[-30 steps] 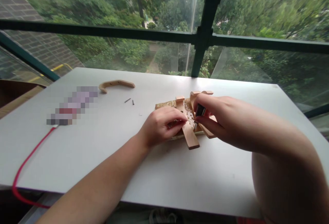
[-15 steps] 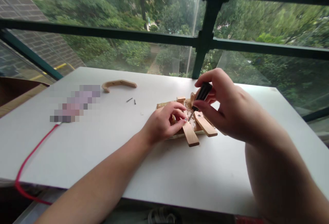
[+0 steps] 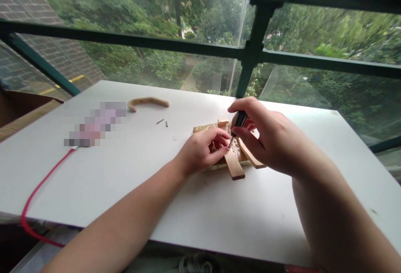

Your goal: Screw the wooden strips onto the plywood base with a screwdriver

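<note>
My right hand [image 3: 266,137] is closed around a small black-handled screwdriver [image 3: 238,123], held upright with its tip down on a wooden strip [image 3: 234,165]. That strip and a second one [image 3: 252,158] lie across a light wooden board [image 3: 203,130] at the middle of the white table [image 3: 200,206]. My left hand [image 3: 200,152] rests on the board with thumb and fingers pinched together right beside the screwdriver tip; what they pinch is too small to make out.
A curved wooden piece [image 3: 147,102] lies at the back left, with two small dark screws [image 3: 163,122] nearer. A blurred-out object [image 3: 94,125] with a red cable [image 3: 37,193] sits on the left. Window bars and glass run behind the table.
My right hand lifted the screwdriver from lying low over the strips to upright, then shifted it left so its tip meets the left strip by my left fingers.
</note>
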Tool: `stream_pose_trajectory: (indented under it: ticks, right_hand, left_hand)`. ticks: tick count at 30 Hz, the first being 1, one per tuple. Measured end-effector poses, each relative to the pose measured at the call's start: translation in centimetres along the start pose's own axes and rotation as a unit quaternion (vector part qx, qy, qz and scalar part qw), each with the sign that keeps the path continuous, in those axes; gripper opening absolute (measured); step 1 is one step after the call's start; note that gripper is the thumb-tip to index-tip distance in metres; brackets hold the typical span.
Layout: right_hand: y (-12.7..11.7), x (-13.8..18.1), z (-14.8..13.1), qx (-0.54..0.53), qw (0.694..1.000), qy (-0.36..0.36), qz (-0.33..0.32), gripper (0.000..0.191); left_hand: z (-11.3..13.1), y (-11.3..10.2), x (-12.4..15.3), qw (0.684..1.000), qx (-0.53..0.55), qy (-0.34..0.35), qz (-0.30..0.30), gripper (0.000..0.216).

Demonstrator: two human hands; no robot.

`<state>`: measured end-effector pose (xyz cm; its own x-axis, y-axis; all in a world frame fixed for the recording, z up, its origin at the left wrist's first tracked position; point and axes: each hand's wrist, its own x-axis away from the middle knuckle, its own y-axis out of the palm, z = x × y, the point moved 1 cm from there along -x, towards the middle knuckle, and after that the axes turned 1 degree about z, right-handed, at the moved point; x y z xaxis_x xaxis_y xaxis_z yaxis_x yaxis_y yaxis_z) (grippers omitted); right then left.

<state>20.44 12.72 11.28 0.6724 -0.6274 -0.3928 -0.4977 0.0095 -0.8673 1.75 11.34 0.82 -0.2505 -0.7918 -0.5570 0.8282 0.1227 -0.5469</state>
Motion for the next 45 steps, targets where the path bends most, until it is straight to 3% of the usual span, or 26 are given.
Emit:
stream_pose_trajectory:
  ticks: [26,45]
  right_hand:
    - [0.17,0.1,0.4,-0.057,0.997,-0.049,-0.022,0.05]
    - [0.77,0.19,0.56,-0.112,0.989,-0.099,-0.009,0.041]
  left_hand:
    - [-0.25,-0.06,-0.08,0.999,-0.031,0.02,-0.01,0.008]
    - [-0.4,-0.05,-0.11,0.998,-0.04,0.04,0.0,0.007]
